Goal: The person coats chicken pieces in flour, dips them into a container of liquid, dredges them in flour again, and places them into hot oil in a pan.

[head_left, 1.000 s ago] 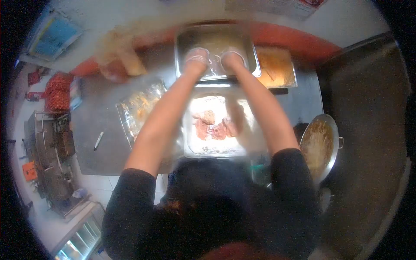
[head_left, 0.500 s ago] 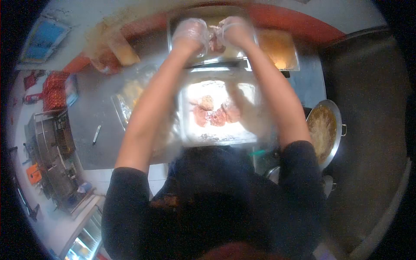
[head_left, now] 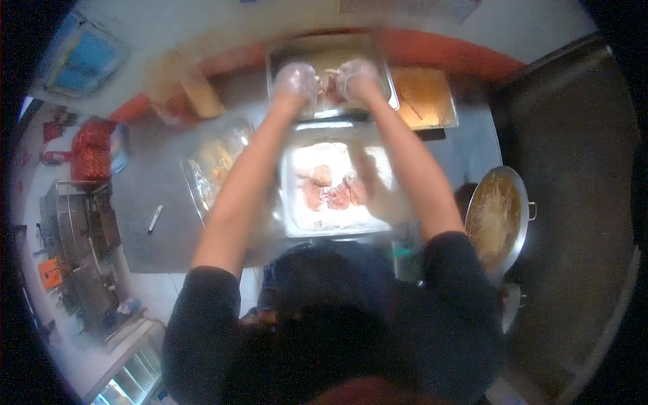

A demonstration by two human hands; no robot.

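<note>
Both hands wear clear plastic gloves and are over the far metal tray (head_left: 329, 48). My left hand (head_left: 297, 79) is at its left side and my right hand (head_left: 358, 75) at its right, fingers turned inward. Between them is a reddish piece of raw meat (head_left: 331, 86), which both hands seem to grip; the fingertips are blurred. Nearer my body, a second metal tray (head_left: 337, 233) holds white powder with several meat pieces (head_left: 332, 196) lying in it.
An orange-brown tray (head_left: 424, 98) stands right of the far tray. A wide pan (head_left: 498, 219) of brownish contents is at the right. Left are a plastic-covered tray (head_left: 214, 165), a marker (head_left: 155, 219) and a red mesh sack (head_left: 92, 148).
A second ago my hands were low in the far tray; half a second ago the meat came into view between them. It is still between them, and the camera view has shifted.
</note>
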